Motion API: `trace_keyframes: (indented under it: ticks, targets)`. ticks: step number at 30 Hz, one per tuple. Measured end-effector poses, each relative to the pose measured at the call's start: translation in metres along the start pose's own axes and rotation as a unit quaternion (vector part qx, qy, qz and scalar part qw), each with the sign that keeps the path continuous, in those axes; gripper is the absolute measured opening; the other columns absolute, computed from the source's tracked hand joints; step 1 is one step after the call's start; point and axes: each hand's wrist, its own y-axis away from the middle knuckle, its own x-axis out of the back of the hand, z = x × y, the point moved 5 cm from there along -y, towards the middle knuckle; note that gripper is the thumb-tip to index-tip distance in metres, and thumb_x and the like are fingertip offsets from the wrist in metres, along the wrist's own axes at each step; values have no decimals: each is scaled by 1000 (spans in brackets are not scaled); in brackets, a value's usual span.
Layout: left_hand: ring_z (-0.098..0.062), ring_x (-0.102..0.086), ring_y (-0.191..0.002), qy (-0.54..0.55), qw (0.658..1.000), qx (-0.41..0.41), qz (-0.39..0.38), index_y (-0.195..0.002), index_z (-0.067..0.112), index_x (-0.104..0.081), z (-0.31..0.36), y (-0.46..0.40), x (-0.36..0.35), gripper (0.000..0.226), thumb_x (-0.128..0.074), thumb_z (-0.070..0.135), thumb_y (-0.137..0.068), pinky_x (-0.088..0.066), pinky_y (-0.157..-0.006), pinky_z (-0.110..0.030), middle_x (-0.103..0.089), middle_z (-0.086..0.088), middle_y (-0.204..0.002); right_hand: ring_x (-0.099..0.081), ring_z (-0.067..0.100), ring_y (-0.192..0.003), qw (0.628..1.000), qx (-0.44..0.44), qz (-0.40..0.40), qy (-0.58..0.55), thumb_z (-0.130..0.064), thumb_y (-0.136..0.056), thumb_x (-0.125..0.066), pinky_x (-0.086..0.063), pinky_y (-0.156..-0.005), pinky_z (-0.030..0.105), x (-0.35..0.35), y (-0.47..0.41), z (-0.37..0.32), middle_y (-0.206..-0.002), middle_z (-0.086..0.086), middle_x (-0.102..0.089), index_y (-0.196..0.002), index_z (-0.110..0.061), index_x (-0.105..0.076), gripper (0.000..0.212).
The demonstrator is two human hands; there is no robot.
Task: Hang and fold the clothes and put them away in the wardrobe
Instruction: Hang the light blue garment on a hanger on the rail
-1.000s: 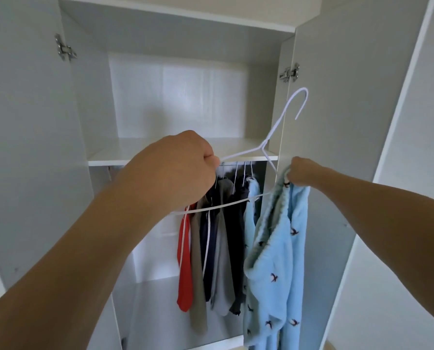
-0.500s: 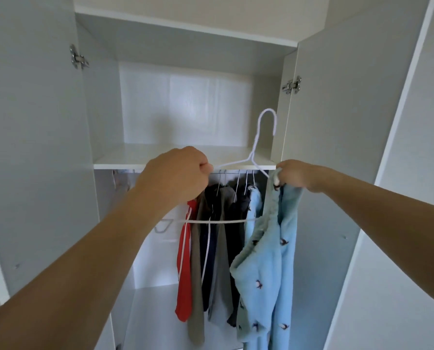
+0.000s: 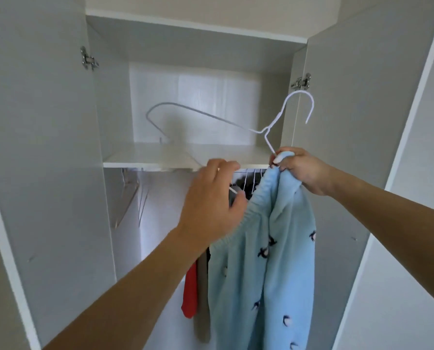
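Where our right hand closes its fist, we hold together a bunch of light blue garment and one lower end of a white wire hanger. Garment: soft, fleecy knit with a ribbed, gathered edge and small dark bird-like motifs; it hangs down from the fist in long folds, its lower end out of view. Hanger: thin coated wire, triangular, rising up and away from the fist, hook curled above it, far shoulder bent round and reaching left over the shelf.

Our left hand, just left of the fist, has its fingers loosely curled, thumb and fingers touching the ribbed edge; whether it grips the cloth or the short white wire end showing by the thumb we cannot tell.

Below and behind both hands, hung clothes crowd one another on thin white hangers: one red, one beige-grey, some dark, all smooth and limp. Left of them, under the shelf, open hanging room with a few bare hangers.

Shelf: flat white board with a square front edge; the compartment above it is bare and roomy. Wardrobe doors stand wide at either side, matte grey panels with metal hinges.
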Motion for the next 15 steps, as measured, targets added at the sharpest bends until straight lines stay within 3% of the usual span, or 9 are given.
trace_keyframes:
  ticks: [1, 3, 5, 7, 9, 10, 12, 14, 15]
  targets:
    - [-17, -50, -108, 100, 989, 54, -94, -125, 21, -51, 0, 10, -20, 45, -54, 35, -83, -46, -95, -39, -50, 3, -118, -51, 25, -65, 1000, 2, 2, -3, -4, -59, -49, -38, -61, 30, 3, 0, -1, -63, 3, -61, -61, -19, -65, 22]
    - [-15, -59, -103, 267, 899, 175, -301, -123, 25, -51, -2, 30, -58, 38, -60, 38, -88, -52, -93, -41, -59, 6, -113, -50, 24, -63, 1000, 3, 19, 7, -1, -62, -49, -37, -59, 29, 11, 1, -2, -58, 0, -60, -56, -19, -64, 25]
    - [-13, -64, -103, 298, 813, 214, -452, -122, 26, -57, -4, 47, -77, 36, -62, 41, -89, -52, -95, -36, -65, 8, -114, -49, 22, -61, 999, 13, 30, 15, 4, -68, -48, -36, -57, 28, 18, 3, -5, -57, 0, -57, -59, -18, -62, 27]
    - [-10, -64, -102, 239, 777, 211, -543, -119, 27, -63, -13, 62, -82, 42, -60, 54, -87, -50, -97, -32, -67, 10, -115, -49, 21, -60, 999, 24, 38, 20, 10, -75, -45, -36, -57, 28, 25, 5, -6, -55, -1, -56, -64, -14, -59, 29]
    - [-11, -64, -102, 101, 782, 212, -577, -113, 27, -65, -35, 69, -86, 49, -57, 65, -82, -44, -103, -35, -68, 10, -110, -51, 21, -61, 998, 15, 39, 43, 12, -77, -43, -38, -57, 27, 34, 9, -2, -56, -2, -60, -67, -12, -60, 31]
    - [-12, -61, -106, -3, 797, 207, -567, -112, 27, -64, -57, 66, -85, 53, -52, 68, -81, -34, -111, -43, -66, 10, -108, -53, 22, -62, 997, 0, 34, 67, 12, -75, -44, -39, -57, 27, 40, 12, 3, -58, -1, -62, -69, -12, -62, 30]
    - [-16, -53, -115, -166, 809, 211, -523, -116, 26, -59, -102, 54, -74, 68, -35, 79, -79, -11, -116, -58, -61, 12, -114, -53, 23, -62, 985, -41, 0, 165, 8, -70, -52, -37, -55, 25, 47, 19, 14, -65, 4, -61, -76, -11, -67, 26]
    - [-17, -45, -128, -246, 819, 198, -480, -125, 32, -56, -139, 38, -59, 96, -13, 94, -64, 0, -116, -60, -58, 10, -129, -44, 21, -58, 951, -78, -47, 294, -1, -61, -59, -28, -50, 24, 45, 32, 27, -63, 6, -54, -81, -8, -69, 23]
    - [-16, -40, -133, -292, 832, 179, -437, -124, 36, -57, -147, 26, -48, 95, -9, 92, -64, 10, -114, -60, -58, 12, -128, -41, 20, -57, 938, -86, -58, 330, -5, -56, -60, -26, -50, 25, 46, 35, 34, -61, 6, -51, -80, -6, -68, 25]
